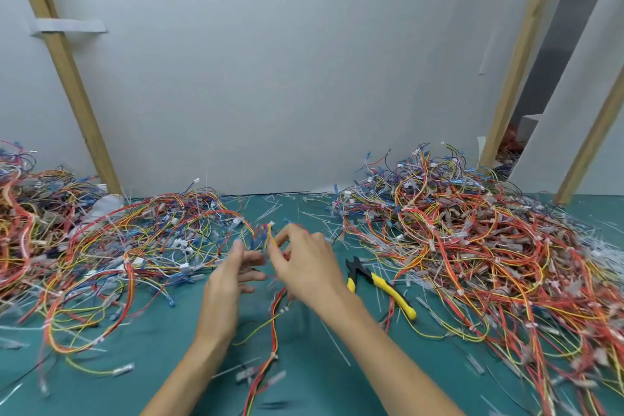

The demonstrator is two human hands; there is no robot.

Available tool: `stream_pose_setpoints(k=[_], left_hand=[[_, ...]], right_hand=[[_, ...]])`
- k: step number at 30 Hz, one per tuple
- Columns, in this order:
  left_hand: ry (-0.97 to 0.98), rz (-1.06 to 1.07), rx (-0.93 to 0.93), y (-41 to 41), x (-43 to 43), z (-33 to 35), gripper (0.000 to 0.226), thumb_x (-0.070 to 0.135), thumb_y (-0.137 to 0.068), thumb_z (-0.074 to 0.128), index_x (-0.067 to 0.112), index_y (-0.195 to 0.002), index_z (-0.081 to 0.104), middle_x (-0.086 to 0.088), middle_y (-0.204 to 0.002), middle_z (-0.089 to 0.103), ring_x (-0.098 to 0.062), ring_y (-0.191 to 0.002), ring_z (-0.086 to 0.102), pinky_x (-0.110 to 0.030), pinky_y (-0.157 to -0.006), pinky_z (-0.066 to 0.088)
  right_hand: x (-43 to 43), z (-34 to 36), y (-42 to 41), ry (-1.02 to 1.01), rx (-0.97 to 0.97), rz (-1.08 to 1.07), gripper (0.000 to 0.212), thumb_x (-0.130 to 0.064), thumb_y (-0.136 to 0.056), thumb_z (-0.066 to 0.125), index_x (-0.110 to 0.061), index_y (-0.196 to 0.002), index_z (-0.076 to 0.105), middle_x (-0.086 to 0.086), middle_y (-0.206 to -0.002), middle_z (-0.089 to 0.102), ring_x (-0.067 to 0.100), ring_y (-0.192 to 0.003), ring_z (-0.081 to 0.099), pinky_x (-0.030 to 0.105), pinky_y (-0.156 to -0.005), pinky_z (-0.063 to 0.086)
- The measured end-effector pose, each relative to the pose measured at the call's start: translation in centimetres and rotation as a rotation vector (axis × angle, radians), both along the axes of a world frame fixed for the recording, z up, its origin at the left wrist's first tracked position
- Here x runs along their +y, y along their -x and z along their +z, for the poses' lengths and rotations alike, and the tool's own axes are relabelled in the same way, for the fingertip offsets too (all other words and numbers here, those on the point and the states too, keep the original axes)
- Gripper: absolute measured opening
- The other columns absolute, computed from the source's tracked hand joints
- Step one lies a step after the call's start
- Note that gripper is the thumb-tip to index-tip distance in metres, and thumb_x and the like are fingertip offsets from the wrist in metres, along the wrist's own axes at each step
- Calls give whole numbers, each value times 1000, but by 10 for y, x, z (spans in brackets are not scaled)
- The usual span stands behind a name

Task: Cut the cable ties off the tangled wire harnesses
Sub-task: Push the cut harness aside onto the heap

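The wire harness (270, 237) I am working on hangs between my hands over the middle of the green mat (152, 378), its thin red, yellow and orange strands trailing back toward me at 6 o'clock. My right hand (304, 265) pinches a yellow strand near the top between thumb and forefinger. My left hand (229, 277) lies at its 9 o'clock, fingers fairly straight against the wires, gripping nothing that I can make out (the blur there is heavy). To do this well, I judge I should fan the strands until a white cable tie (273, 355) stands proud. Then I would fetch the cutters (381, 282), lying at 3 o'clock of my right hand, and nip only the stiff plastic band, never the soft insulation. They have black jaws and glossy yellow grips. Springy harness heaps rise at 10 o'clock (135, 240) and 2 o'clock (472, 240), with pale, thin cut-off ties (270, 209) littered at 12.
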State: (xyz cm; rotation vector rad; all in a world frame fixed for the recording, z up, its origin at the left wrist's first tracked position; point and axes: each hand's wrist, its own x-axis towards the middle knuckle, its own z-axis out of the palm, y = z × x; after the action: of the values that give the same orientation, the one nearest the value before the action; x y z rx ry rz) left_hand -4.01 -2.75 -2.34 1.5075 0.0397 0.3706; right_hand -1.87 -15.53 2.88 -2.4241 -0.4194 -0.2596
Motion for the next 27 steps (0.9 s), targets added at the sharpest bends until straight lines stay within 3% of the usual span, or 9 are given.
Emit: stream_pose_setpoints(k=[5,7,9,12,15,18,21,23,27], left_hand=[[332,-257,265,-4,3,-3,42,47,-81,57,7,-91,67,-13,-85,73,-22,-70,68,-33,-69,51],[311,-204,280,-4,4,-8,35,28,-86,62,-2,-104,62,-15,-84,71,-23,-68,67,-32,-66,54],[287,-126,259,-3,2,-11,21,12,-96,56,0,-112,58,-12,-82,71,-20,-67,69,-30,-64,57],[164,-58,203,0,-1,-9,12,12,-100,51,10,-109,59,-2,-72,72,-13,-66,69,-28,-63,57],[43,-45,160,2,-2,-8,15,18,-100,51,8,-106,61,0,-73,72,-13,-72,69,-30,-68,54],[1,-41,120,2,-3,-8,21,20,-100,50,4,-99,63,-1,-73,72,-19,-79,68,-32,-73,53],[20,-55,137,1,-5,-9,20,24,-101,47,10,-97,61,2,-66,64,-19,-69,64,-25,-61,52],[45,-72,187,-1,-4,-12,21,26,-103,43,13,-101,59,-2,-65,59,-16,-51,56,-21,-46,44],[-134,-76,240,-7,-5,-23,22,22,-105,40,14,-112,58,-4,-68,55,-11,-45,47,-21,-41,38]], right_hand=[[-12,13,14,143,349,485,25,-15,-100,44,-10,-118,62,10,-85,73,27,-69,71,32,-69,58],[-28,20,7,144,636,677,33,-8,-104,39,-3,-133,52,21,-124,61,23,-67,69,24,-56,56],[-48,27,-7,2,736,726,31,-15,-105,43,-10,-132,57,7,-138,56,17,-70,69,23,-55,56],[-75,29,-38,-264,455,355,20,-21,-102,50,-18,-108,69,-2,-112,71,12,-58,65,27,-56,53],[-91,10,-68,78,76,21,36,-11,-96,54,-27,-128,60,-5,-131,62,8,-69,62,28,-80,48],[-85,-21,-83,285,166,136,42,-25,-94,63,-32,-135,56,-6,-141,54,20,-112,59,31,-100,42],[-78,-37,-89,225,116,81,11,-34,-93,64,-31,-97,74,-11,-101,71,14,-95,60,31,-80,44],[-78,-38,-88,56,93,95,18,-30,-94,62,-33,-80,72,-14,-78,66,4,-73,52,28,-71,36],[-80,-37,-85,-36,78,70,25,-28,-98,55,-33,-81,73,-3,-57,50,7,-55,42,32,-61,33]])
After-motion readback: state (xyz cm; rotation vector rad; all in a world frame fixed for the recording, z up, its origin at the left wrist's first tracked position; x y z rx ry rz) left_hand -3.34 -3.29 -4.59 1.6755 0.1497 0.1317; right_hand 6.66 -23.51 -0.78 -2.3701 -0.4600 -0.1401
